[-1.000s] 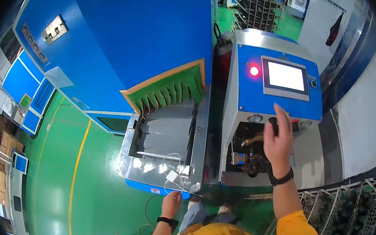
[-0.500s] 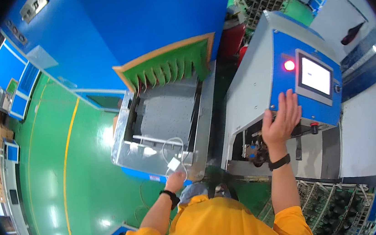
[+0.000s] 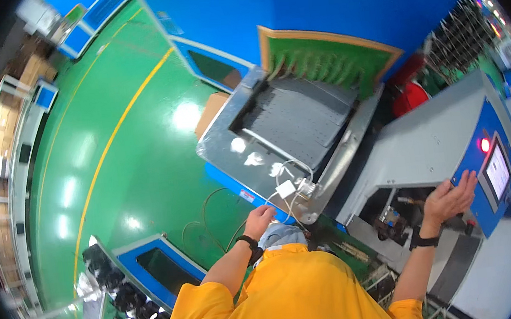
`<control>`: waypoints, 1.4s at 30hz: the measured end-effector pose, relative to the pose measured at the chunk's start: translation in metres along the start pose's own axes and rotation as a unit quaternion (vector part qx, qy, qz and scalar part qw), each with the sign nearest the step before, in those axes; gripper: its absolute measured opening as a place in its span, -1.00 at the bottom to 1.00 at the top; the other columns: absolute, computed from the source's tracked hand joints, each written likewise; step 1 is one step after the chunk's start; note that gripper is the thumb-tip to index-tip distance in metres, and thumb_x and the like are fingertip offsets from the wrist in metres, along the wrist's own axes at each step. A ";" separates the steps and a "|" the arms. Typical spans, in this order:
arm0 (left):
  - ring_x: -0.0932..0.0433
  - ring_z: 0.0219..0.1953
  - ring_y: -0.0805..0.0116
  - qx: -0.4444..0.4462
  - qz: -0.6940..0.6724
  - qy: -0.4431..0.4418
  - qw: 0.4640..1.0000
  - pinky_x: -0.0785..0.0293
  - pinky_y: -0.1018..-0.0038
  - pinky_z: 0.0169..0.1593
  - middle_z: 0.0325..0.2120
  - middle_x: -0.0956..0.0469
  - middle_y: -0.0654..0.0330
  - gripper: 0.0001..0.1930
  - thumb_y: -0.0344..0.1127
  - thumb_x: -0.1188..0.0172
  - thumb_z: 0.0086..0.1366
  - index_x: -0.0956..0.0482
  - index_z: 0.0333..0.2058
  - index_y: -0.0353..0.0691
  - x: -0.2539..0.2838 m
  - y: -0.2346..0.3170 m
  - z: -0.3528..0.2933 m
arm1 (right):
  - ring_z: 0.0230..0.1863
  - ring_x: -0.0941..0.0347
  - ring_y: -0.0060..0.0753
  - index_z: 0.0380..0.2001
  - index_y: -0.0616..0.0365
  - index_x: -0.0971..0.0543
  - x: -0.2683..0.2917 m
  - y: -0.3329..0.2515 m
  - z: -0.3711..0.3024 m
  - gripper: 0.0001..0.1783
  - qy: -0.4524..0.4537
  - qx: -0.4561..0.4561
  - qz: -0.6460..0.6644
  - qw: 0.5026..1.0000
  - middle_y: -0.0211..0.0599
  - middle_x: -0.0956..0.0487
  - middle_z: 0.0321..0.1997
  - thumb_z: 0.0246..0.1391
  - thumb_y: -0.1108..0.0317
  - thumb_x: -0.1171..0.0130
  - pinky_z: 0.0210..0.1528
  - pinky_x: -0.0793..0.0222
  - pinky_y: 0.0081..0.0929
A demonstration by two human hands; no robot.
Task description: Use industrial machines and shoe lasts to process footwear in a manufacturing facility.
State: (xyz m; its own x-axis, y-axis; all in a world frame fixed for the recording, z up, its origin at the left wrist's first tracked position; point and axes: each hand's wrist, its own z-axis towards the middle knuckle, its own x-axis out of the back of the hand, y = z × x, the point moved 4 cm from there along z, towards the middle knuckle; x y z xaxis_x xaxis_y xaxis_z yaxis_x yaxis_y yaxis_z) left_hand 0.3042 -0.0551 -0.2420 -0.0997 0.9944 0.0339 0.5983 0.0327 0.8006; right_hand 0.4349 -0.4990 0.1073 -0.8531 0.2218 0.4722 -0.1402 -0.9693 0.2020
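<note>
My left hand [image 3: 259, 221] is loosely curled beside the front edge of a metal-topped conveyor machine [image 3: 222, 139], with nothing seen in it. Just beyond its fingers, a small white box [image 3: 285, 189] with a looped white cable lies on the metal top. My right hand [image 3: 450, 202] is at the blue front panel [image 3: 500, 193] of a grey machine [image 3: 415, 136]. Its fingers are stretched out and it holds nothing. Beside the fingertips are a lit touchscreen [image 3: 497, 172] and a glowing red light [image 3: 485, 145]. Below that machine's body sits a dark mechanism [image 3: 390, 225].
A green strip curtain [image 3: 313, 60] hangs over the conveyor opening in a tall blue housing [image 3: 351, 0]. A blue-framed cart or table [image 3: 162, 270] with black items beside it stands at the lower left. Loose cables [image 3: 204, 218] lie on the green floor [image 3: 144, 165].
The view has turned, so both machines appear farther right. My left hand has come away from the white box toward me. My right hand stays near the panel, its fingers now pointing more to the right.
</note>
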 end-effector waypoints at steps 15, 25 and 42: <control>-0.62 0.05 -0.16 0.222 0.154 0.289 0.918 -0.52 0.09 0.17 -0.07 -0.67 -0.17 -0.59 -0.12 -0.04 0.26 -0.73 -0.14 -0.27 0.031 -0.205 -0.213 | 0.20 -0.52 0.06 0.19 0.13 -0.57 0.014 0.026 -0.013 -0.45 0.064 -0.004 0.027 0.998 -0.04 -0.59 0.21 0.32 -0.03 -0.22 0.15 -0.42 0.02; -0.62 0.09 -0.10 0.323 -0.004 0.534 0.781 -0.51 0.07 0.21 0.00 -0.66 -0.11 -0.66 -0.21 -0.08 0.28 -0.72 -0.08 -0.15 0.027 -0.306 -0.442 | 0.20 -0.46 0.31 0.01 0.17 -0.65 0.015 0.031 -0.010 -0.45 0.036 -0.037 0.129 0.990 0.08 -0.55 0.21 0.21 -0.08 -0.23 0.14 -0.33 0.33; -0.44 0.15 -0.13 0.147 0.184 0.776 0.586 -0.36 0.05 0.24 0.04 -0.53 -0.11 -0.47 -0.30 -0.22 0.24 -0.45 0.18 -0.33 0.267 -0.278 -0.548 | -0.08 -0.60 -0.39 0.10 0.29 -0.62 0.106 -0.258 -0.199 -0.61 -0.427 0.066 0.521 0.736 -0.19 -0.71 -0.07 0.32 0.28 -0.19 -0.01 -0.47 -0.46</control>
State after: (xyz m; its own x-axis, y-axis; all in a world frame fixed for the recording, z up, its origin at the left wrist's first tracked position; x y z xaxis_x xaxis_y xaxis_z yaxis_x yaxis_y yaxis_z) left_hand -0.3245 0.1463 -0.1282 -0.3875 -0.3405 0.8567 0.8944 0.0864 0.4389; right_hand 0.2806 -0.2463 -0.0657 0.1724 -0.5940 0.7858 0.4654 -0.6540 -0.5964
